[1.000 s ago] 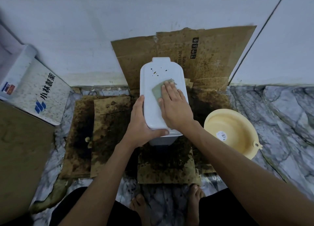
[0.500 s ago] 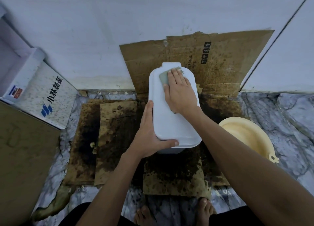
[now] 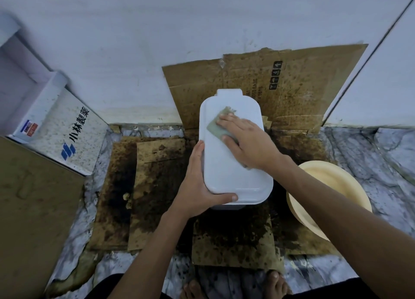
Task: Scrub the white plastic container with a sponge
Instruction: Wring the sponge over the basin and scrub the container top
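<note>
I see the white rectangular plastic container point(image 3: 233, 161) standing on dirty, dark-stained brown cardboard sheets point(image 3: 157, 186) laid over the grey marbled floor point(image 3: 368, 159), its broad smooth face turned up toward me and a small tab at its far end. More stained cardboard point(image 3: 292, 85) leans against the pale wall point(image 3: 179, 40) just behind it.

My left hand point(image 3: 197, 184) grips the near left corner of the container: the fingers run straight up along its left edge while the thumb curls across the near rim, so the corner is pinched between them.

My right hand point(image 3: 249, 141) lies flat on the upper face, fingers straight and slightly spread, pressing a thin grey-green rectangular sponge point(image 3: 219, 124) against the plastic. The sponge sticks out past the fingertips toward the far left of the face, and a small bit of it shows under the heel of the hand.

To the right, partly hidden behind my right forearm, a pale yellow round plastic basin point(image 3: 325, 186) sits on the floor, near the container but not touching it. At far left a white speckled box with blue printed characters point(image 3: 67, 136) leans by the wall. My 2 bare feet point(image 3: 276, 280) show at the bottom edge.
</note>
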The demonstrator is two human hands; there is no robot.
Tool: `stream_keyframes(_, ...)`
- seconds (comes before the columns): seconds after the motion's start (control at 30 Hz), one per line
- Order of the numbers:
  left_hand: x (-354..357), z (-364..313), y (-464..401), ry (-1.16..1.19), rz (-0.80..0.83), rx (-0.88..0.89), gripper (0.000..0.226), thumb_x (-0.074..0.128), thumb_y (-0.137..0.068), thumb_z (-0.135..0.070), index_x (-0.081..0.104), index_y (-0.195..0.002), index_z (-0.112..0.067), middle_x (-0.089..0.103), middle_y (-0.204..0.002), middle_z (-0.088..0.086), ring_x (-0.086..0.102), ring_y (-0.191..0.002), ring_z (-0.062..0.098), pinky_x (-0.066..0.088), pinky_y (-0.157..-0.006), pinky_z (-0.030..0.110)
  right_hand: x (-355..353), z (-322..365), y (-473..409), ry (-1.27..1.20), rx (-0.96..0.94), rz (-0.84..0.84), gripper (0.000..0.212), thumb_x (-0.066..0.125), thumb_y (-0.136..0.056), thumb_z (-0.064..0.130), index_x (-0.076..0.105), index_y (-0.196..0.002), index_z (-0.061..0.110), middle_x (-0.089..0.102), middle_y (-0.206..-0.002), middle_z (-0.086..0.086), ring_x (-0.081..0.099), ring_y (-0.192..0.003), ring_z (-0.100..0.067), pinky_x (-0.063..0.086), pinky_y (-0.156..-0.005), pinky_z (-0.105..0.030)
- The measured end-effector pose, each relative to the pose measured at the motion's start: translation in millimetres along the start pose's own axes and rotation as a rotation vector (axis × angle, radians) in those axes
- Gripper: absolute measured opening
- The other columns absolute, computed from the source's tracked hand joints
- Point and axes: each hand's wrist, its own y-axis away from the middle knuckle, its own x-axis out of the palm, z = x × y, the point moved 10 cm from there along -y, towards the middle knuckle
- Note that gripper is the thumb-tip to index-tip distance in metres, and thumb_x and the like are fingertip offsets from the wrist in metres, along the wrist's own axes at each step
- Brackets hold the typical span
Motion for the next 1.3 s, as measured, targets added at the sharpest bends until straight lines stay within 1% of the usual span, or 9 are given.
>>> stream_keyframes(0.27,1,-1,0,0.026,-0.002,0.009,0.142,0.096,-0.057,-0.058,-0.002,-0.159,-0.044,0.003,-0.168,-0.019,0.015,-0.157,0.012,0.030,-0.123,0.054,-6,-44,-48,0.170,0.252,-0.052,0.055,0.027,-0.104,0.035,0.026,-0.156,0.016,0.022,-0.165,-0.006,0.016,-0.153,-0.021,0.014,-0.124,-0.044)
stream_keyframes(0.4,0,0,1,0.023,-0.002,-0.003,0.142,0.095,-0.055,-0.061,-0.002,-0.158,-0.045,0.004,-0.167,-0.024,0.018,-0.155,0.009,0.033,-0.122,0.051,12,-20,-75,0.155,0.186,0.004,0.054,0.022,-0.106,0.034,0.021,-0.157,0.019,0.016,-0.167,-0.004,0.009,-0.154,-0.020,0.010,-0.124,-0.043)
stream_keyframes(0.6,0,-1,3,-0.009,-0.001,0.013,0.140,0.093,-0.057,-0.064,-0.002,-0.158,-0.045,0.000,-0.167,-0.026,0.009,-0.155,0.001,0.026,-0.125,0.048,24,31,-24,0.137,-0.077,0.077,0.048,0.028,-0.106,0.034,0.034,-0.153,0.026,0.024,-0.164,-0.001,0.016,-0.153,-0.018,0.013,-0.123,-0.039)
stream_keyframes(0.7,1,-1,4,-0.009,0.006,0.016,0.139,0.091,-0.057,-0.067,-0.006,-0.155,-0.051,-0.002,-0.167,-0.027,0.006,-0.156,0.000,0.023,-0.127,0.048,15,18,0,0.101,-0.015,0.036,0.049,0.032,-0.106,0.035,0.034,-0.154,0.024,0.027,-0.163,0.000,0.020,-0.152,-0.017,0.014,-0.123,-0.039)
stream_keyframes(0.83,1,2,1,0.029,0.014,0.008,0.142,0.095,-0.057,-0.059,-0.001,-0.160,-0.039,0.003,-0.169,-0.016,0.013,-0.157,0.010,0.028,-0.124,0.052,-2,-28,-8,0.107,0.186,-0.049,0.053,0.032,-0.105,0.035,0.032,-0.154,0.017,0.027,-0.163,-0.005,0.020,-0.152,-0.022,0.017,-0.123,-0.043)
stream_keyframes(0.93,-2,5,2,0.022,0.006,-0.022,0.143,0.096,-0.056,-0.059,-0.003,-0.159,-0.042,0.002,-0.167,-0.023,0.013,-0.155,0.003,0.028,-0.125,0.049,-8,-44,-40,0.116,0.299,-0.082,0.052,0.029,-0.104,0.030,0.029,-0.154,0.014,0.025,-0.164,-0.007,0.016,-0.153,-0.023,0.014,-0.123,-0.045)
stream_keyframes(1.0,-1,6,2,0.035,0.018,-0.031,0.144,0.096,-0.056,-0.059,-0.003,-0.158,-0.043,0.001,-0.166,-0.026,0.014,-0.154,0.000,0.028,-0.125,0.046,-2,-36,-52,0.138,0.293,-0.063,0.052,0.028,-0.105,0.029,0.028,-0.155,0.016,0.024,-0.164,-0.005,0.014,-0.153,-0.022,0.012,-0.123,-0.044)
stream_keyframes(1.17,0,7,3,0.013,0.043,-0.041,0.143,0.093,-0.055,-0.065,-0.003,-0.159,-0.042,-0.004,-0.165,-0.031,0.006,-0.153,-0.008,0.022,-0.125,0.034,19,24,-12,0.136,0.043,0.021,0.051,0.030,-0.105,0.033,0.030,-0.155,0.022,0.027,-0.163,0.000,0.018,-0.152,-0.016,0.015,-0.121,-0.038)
stream_keyframes(1.3,-2,2,2,-0.032,0.069,-0.049,0.143,0.091,-0.052,-0.071,-0.001,-0.158,-0.042,-0.003,-0.164,-0.031,0.006,-0.154,-0.004,0.019,-0.127,0.038,4,-4,53,0.034,0.218,-0.091,0.054,0.039,-0.103,0.038,0.033,-0.154,0.022,0.028,-0.163,0.002,0.019,-0.152,-0.016,0.021,-0.122,-0.044)
